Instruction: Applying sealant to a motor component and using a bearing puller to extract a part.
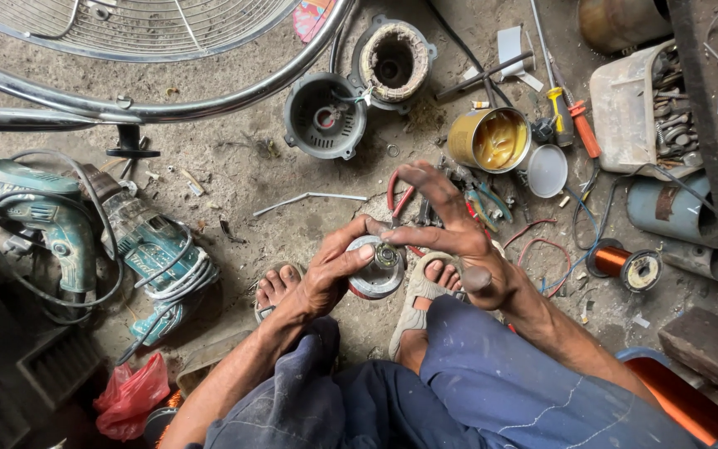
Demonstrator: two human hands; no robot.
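Dark blue trouser knees [492,391] fill the bottom edge of the view, and just beyond them both hands meet over a small round silver metal motor part with a bearing at its centre [378,264], held above the concrete floor [243,175] between two sandalled feet. Left hand [330,270] is curled about the part's left side, thumb lying across its top. Right hand [450,233] pinches the part's upper right edge with thumb and forefinger, the other fingers spread and lifted; a short dark wooden handle [477,278] sits in its palm.

Just past the hands lie red-handled pliers [400,204]. Farther on stands an open brass-coloured tin of yellow grease [489,140] with its pale round lid [548,170] beside it. A spool of copper wire [625,264] rests to the right. Toward the top edge sit a grey round motor housing [324,116] and a wound stator ring [394,60]. Two teal power drills with coiled cords [85,233] lie at the left, below a chrome fan guard [135,33].
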